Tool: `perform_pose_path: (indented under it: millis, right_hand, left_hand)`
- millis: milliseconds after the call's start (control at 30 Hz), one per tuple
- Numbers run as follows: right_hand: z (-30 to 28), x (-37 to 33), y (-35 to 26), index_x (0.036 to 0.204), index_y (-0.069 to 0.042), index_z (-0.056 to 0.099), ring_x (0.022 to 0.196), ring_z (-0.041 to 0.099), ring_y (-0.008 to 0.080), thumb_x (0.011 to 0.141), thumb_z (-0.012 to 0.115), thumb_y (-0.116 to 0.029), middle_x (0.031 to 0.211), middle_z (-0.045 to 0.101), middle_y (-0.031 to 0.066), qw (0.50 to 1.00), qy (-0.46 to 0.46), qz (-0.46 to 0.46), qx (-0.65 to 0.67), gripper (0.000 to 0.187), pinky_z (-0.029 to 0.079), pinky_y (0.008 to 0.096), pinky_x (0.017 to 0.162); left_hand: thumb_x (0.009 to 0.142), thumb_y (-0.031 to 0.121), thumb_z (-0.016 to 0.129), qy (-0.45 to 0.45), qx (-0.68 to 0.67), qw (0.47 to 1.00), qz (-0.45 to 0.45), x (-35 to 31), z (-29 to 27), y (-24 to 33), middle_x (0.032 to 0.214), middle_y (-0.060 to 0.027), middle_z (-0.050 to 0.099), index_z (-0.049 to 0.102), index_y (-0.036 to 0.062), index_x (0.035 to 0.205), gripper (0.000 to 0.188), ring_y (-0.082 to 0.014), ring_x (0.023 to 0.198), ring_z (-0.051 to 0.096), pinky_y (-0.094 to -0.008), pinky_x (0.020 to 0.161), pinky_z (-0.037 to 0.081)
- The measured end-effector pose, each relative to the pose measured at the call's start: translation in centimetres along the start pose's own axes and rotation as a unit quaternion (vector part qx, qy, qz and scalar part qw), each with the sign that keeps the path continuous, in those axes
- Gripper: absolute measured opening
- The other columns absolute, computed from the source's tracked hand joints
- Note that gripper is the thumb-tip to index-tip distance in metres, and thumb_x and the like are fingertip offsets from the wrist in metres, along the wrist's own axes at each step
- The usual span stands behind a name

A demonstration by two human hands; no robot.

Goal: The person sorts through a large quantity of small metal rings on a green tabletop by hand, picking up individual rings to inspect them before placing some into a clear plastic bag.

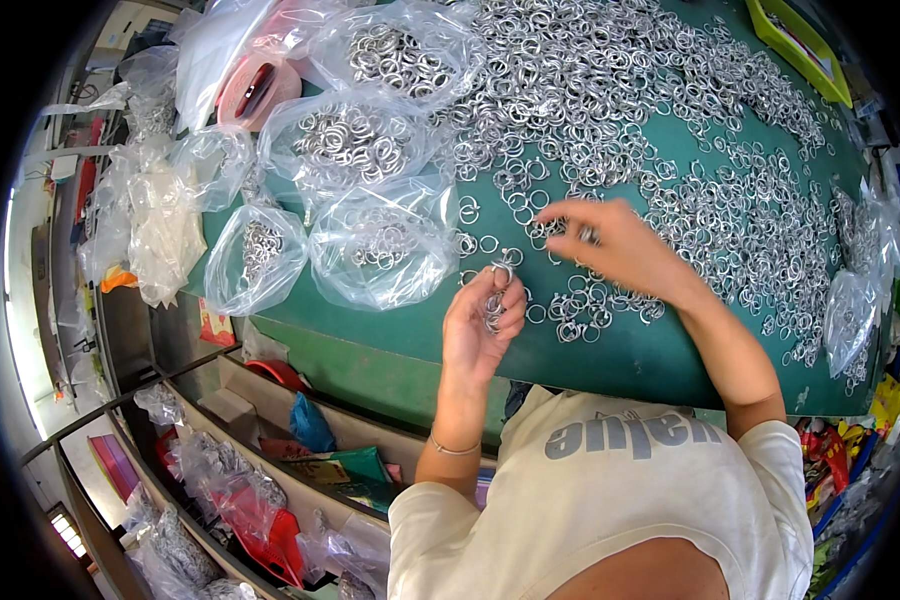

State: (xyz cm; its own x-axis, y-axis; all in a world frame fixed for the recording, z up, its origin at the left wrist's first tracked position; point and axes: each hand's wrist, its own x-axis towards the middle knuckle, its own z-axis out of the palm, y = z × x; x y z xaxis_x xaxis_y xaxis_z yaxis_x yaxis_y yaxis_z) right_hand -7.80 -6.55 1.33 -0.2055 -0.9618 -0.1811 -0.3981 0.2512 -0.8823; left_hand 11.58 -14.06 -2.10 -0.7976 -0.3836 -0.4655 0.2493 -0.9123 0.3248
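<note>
Close to the front edge of the table, my left hand (482, 325) is closed around a few silver metal rings (494, 312). One ring stands up at its fingertips. My right hand (615, 248) hovers just to the right, over the loose rings. Its thumb and index finger are apart, while blurred metal rings (588, 236) show against its curled fingers. Between and around both hands lie scattered rings (582, 308), and a large heap of rings (590, 75) spreads beyond them. Clear plastic bags (385, 245) holding similar rings stand left of my left hand.
The green tabletop (370, 335) carries a pink tape dispenser (258, 90) at the far left and a yellow-green tray (800, 50) at the far right. A plastic bag (855, 300) sits at the right edge. Below the table at left, a shelf holds a red scoop-like container (270, 535).
</note>
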Motion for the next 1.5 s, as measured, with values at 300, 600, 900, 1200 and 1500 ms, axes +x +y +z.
perform_pose_path:
  millis: [300, 600, 900, 1200, 1500]
  right_hand:
    - [1.2, -0.3, 0.4, 0.093, -0.002, 0.058, 0.059, 0.047, 0.0039, 0.085, 0.059, -0.019, 0.071, 0.054, -0.0002, 0.939, -0.153, 0.117, 0.285, 0.018, 0.037, 0.0204, 0.046]
    - [1.5, -1.2, 2.2, 0.082, -0.001, 0.059, 0.056, 0.05, 0.0098, 0.081, 0.059, -0.012, 0.067, 0.055, 0.0042, 0.996, -0.016, -0.032, 0.081, 0.011, 0.04, 0.0275, 0.052]
    - [3.6, -0.5, 1.2, 0.092, -0.006, 0.062, 0.061, 0.057, 0.0219, 0.075, 0.064, -0.011, 0.077, 0.058, 0.0068, 0.973, 0.083, -0.131, -0.173, 0.018, 0.045, 0.0334, 0.053]
    - [2.7, 0.9, 2.3, 0.079, -0.003, 0.056, 0.06, 0.057, 0.0154, 0.082, 0.06, -0.012, 0.086, 0.059, 0.0053, 0.985, 0.004, -0.136, 0.102, 0.01, 0.043, 0.0285, 0.047]
    - [-2.5, 3.0, 2.4, 0.098, -0.002, 0.055, 0.052, 0.048, 0.0089, 0.085, 0.054, -0.013, 0.082, 0.058, 0.0095, 0.815, -0.02, 0.053, 0.577, 0.017, 0.033, 0.0193, 0.035]
  left_hand:
    - [0.091, 0.019, 0.046, -0.065, 0.074, 0.995, -0.031, -0.4, 0.3, -0.2, 0.067, -0.0027, 0.044, 0.048, 0.0041, 0.085, 0.016, -0.0077, 0.051, 0.037, -0.0187, 0.041, 0.025]
    - [0.094, 0.016, 0.046, 0.05, 0.26, 0.96, 0.088, -0.6, 0.1, -0.8, 0.071, 0.003, 0.046, 0.059, 0.0006, 0.094, 0.021, -0.0032, 0.054, 0.036, -0.0163, 0.043, 0.023]
    - [0.073, -0.005, 0.065, 0.104, 0.659, 0.684, 0.295, -1.5, 1.7, -1.4, 0.066, -0.0054, 0.048, 0.065, -0.0016, 0.083, 0.01, -0.012, 0.058, 0.044, -0.0238, 0.053, 0.036]
    - [0.076, 0.002, 0.066, 0.109, 0.711, 0.629, 0.294, -2.0, 1.1, -0.5, 0.063, -0.0082, 0.044, 0.062, 0.0016, 0.092, 0.016, -0.0174, 0.049, 0.041, -0.0288, 0.046, 0.036]
    - [0.077, 0.011, 0.067, 0.293, 0.726, 0.554, 0.283, -2.2, -0.8, -0.8, 0.055, -0.0074, 0.047, 0.057, 0.0043, 0.101, 0.026, -0.0207, 0.045, 0.046, -0.0329, 0.045, 0.038]
